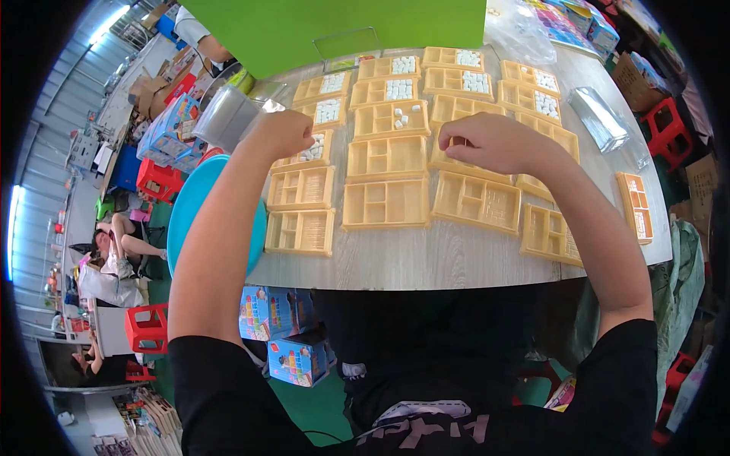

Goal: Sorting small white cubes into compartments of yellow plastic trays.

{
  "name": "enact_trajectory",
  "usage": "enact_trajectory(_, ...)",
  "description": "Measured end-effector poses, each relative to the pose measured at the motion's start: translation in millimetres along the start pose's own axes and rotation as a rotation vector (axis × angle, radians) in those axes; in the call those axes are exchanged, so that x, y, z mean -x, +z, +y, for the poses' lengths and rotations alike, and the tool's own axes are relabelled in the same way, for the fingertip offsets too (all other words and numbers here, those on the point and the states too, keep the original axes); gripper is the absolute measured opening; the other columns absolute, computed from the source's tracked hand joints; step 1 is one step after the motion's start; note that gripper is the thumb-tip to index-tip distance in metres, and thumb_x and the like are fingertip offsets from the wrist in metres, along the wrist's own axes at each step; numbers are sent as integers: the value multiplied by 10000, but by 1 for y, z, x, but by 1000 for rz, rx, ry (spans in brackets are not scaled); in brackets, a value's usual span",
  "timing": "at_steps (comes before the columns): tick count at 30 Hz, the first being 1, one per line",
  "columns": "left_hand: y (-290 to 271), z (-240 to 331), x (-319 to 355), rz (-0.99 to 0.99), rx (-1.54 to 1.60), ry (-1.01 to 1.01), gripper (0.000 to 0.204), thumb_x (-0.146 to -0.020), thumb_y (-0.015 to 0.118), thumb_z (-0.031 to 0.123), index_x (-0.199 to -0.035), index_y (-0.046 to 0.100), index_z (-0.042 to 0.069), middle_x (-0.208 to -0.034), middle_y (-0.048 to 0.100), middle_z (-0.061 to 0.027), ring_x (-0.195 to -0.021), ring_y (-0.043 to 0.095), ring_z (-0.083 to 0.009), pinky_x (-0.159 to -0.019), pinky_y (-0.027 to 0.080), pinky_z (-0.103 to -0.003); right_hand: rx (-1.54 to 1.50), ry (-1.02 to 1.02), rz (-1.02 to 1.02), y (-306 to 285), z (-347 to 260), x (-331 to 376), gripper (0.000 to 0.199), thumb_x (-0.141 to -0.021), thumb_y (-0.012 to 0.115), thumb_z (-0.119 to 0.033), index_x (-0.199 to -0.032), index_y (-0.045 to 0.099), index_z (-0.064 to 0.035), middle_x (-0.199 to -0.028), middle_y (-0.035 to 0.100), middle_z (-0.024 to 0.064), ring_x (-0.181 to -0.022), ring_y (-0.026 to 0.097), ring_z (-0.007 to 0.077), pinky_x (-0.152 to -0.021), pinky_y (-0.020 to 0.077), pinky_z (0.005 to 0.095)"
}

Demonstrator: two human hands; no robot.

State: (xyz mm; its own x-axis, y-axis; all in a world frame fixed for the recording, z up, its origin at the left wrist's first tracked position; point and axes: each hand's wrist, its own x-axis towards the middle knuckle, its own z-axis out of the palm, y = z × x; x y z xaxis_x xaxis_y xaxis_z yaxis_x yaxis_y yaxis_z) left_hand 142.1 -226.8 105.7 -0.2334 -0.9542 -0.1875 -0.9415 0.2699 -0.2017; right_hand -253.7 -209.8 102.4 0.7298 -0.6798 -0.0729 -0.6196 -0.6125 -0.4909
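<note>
Rows of pale yellow compartment trays [388,157] cover the table. My left hand [283,135] is closed, fingers curled in, over a left-column tray holding small white blocks [313,147]; whatever its fingers hold is hidden. My right hand [494,143] hangs over a tray [445,156] in the third column, thumb and fingers drawn together. Anything in that grip is too small or too covered to make out. A few loose white blocks [401,118] lie in the tray between the hands. Back-row trays have one compartment packed with white blocks [404,64].
A bright green panel [365,30] stands at the table's back. Left of the table is a turquoise basin [180,228], with clear plastic containers [228,114] behind it. On the right lie a clear plastic pack [598,119] and an orange-brown tray [635,207]. Other people sit farther left.
</note>
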Motion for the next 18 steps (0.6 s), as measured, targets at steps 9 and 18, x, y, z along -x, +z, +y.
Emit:
enact_trajectory(9,9,-10,9,114,-21,-17,206,-915,645,319,-906,682,118,-915,747,-102,-924,710,-346,-782,542,-485,2,-47,-56,2,-17,-16,252,-981,530,-268,-1066,679,-82,-925,693,112,-883,654,264,-823,515,441)
enact_trajectory(18,16,-4,6,109,-40,156,176,-961,639,274,-1015,725,130,-954,744,-105,-945,696,-337,-807,539,-484,81,-187,-115,-1,-76,-70,238,-1024,559,-258,-1087,678,-62,-900,683,97,-851,645,260,-799,515,422)
